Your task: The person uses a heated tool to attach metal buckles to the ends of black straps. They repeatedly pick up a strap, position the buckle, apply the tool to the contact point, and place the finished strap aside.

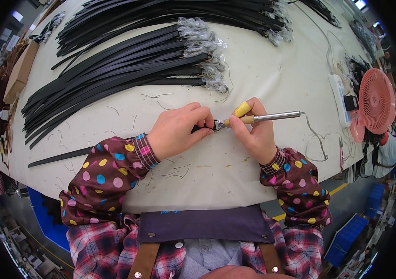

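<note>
**Narrow black flat strap (63, 156) lying across the white-topped desk (254, 69)**

The left hand (179, 128) is closing on the strap, pinching it between thumb and fingers just beside its silver metal clasp (218, 124), near the middle of the desk's near half. The right hand (256, 135) is gripping a slim tool with a tan handle and silver barrel (277, 116); its tip is pointing at the clasp, though whether it is touching cannot be told. A yellow cover (242, 109) is wrapping one right finger.

The strap is passing under the left sleeve, its free end pointing toward the desk's left edge. Dark thread scraps (177, 172) are lying near the near edge. A thin grey cord (316, 136) is running from the tool toward the right edge, where a white power strip (339, 100) and a round pink fan (375, 100) are standing. Beyond the hands, a bundle of black straps (114, 79) is lying, clear plastic wrapping (198, 42) covering its right ends; another black bundle (161, 14) is resting toward the far edge. A tan cardboard box (20, 74) is sitting at the left edge.
</note>
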`<action>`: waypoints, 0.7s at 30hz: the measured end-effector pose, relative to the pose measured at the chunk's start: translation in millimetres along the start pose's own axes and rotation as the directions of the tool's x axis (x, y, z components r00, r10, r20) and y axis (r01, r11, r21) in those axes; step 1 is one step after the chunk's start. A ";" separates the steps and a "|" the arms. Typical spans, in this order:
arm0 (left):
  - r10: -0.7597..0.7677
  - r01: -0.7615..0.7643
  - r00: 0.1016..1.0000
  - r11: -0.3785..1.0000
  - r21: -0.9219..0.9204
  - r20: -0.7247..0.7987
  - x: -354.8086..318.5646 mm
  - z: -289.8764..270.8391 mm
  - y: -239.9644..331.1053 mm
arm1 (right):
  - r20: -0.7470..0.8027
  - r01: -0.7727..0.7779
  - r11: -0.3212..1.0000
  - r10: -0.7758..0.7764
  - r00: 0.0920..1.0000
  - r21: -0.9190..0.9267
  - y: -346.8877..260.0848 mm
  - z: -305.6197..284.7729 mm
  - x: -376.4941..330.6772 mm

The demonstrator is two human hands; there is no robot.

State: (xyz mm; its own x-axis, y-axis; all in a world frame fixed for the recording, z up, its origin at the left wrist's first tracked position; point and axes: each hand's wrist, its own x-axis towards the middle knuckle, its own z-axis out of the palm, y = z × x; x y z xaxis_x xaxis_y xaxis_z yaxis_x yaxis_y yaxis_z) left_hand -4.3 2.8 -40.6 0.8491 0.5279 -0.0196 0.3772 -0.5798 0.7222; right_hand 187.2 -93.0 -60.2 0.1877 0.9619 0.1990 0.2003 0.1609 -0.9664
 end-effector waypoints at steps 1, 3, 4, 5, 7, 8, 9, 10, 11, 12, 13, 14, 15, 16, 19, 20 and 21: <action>-0.007 0.007 1.000 1.000 -0.017 -0.014 0.2 0.5 0.0 | 0.006 -0.001 1.000 0.001 1.000 -0.007 -0.6 -0.2 -0.1; -0.074 0.073 0.997 0.989 -0.132 -0.004 0.6 -1.0 -2.8 | 0.023 -0.019 1.000 0.018 1.000 0.016 -1.1 1.3 -1.1; -0.109 0.107 0.994 0.976 -0.188 0.003 0.5 -1.7 -4.7 | 0.036 -0.035 0.998 0.034 0.999 0.047 -0.8 4.1 -2.1; -0.126 0.121 0.992 0.963 -0.241 -0.004 0.2 -0.9 -7.6 | 0.049 -0.053 0.996 0.049 0.998 0.077 -0.6 5.5 -2.4; -0.163 0.148 0.987 0.927 -0.345 -0.014 -0.6 1.5 -13.0 | 0.112 -0.042 0.998 0.046 0.993 -0.035 -2.2 4.7 -1.0; -0.179 0.168 0.984 0.915 -0.366 0.004 -0.7 0.9 -13.0 | 0.144 -0.035 0.995 0.048 0.988 -0.090 -2.4 4.7 -0.4; -0.195 0.188 0.981 0.903 -0.387 0.021 -0.3 -0.9 -11.3 | 0.144 -0.022 0.994 0.038 0.989 -0.106 -1.4 5.3 -0.1; -0.210 0.207 0.977 0.889 -0.408 0.038 -0.2 -2.2 -9.9 | 0.144 -0.009 0.992 0.027 0.989 -0.122 -0.5 5.8 0.2; -0.218 0.216 0.975 0.883 -0.417 0.044 -0.2 -2.4 -9.7 | 0.144 0.004 0.990 0.016 0.989 -0.139 0.5 6.3 0.3; -0.225 0.224 0.973 0.876 -0.427 0.049 -0.3 -2.5 -9.5 | 0.147 0.006 0.989 0.016 0.989 -0.147 1.6 6.4 0.0; -0.232 0.232 0.971 0.869 -0.437 0.055 -0.2 -2.3 -9.6 | 0.150 0.007 0.988 0.017 0.989 -0.157 3.2 6.3 -0.3; -0.238 0.239 0.970 0.867 -0.437 0.058 -0.2 -2.3 -9.4 | 0.152 0.008 0.986 0.018 0.988 -0.166 4.0 6.2 -0.4; -0.244 0.246 0.968 0.866 -0.436 0.062 -0.1 -2.5 -9.0 | 0.159 0.012 0.985 0.016 0.987 -0.174 4.2 6.4 -0.3; -0.250 0.253 0.966 0.864 -0.434 0.066 -0.2 -2.6 -8.5 | 0.166 0.015 0.983 0.015 0.986 -0.181 4.0 6.5 -0.2; -0.241 0.241 0.969 0.869 -0.433 0.056 0.2 -0.6 -10.5 | 0.177 0.024 0.976 0.015 0.984 -0.216 2.8 6.2 0.0; -0.241 0.242 0.969 0.869 -0.431 0.058 0.3 -0.7 -10.6 | 0.179 0.026 0.973 0.016 0.984 -0.231 2.5 6.0 0.1; -0.241 0.242 0.969 0.870 -0.430 0.059 0.4 -0.8 -10.7 | 0.180 0.026 0.975 0.015 0.984 -0.223 2.5 6.2 0.1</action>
State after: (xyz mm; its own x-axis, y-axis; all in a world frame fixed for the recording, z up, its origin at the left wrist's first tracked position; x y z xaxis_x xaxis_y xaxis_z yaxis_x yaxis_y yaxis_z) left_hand -8.3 9.7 -47.8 0.7537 0.6142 -0.2338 0.3748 -0.1095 0.9206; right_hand 181.8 -91.2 -63.6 0.0146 0.9882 0.1524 0.4142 0.1327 -0.9005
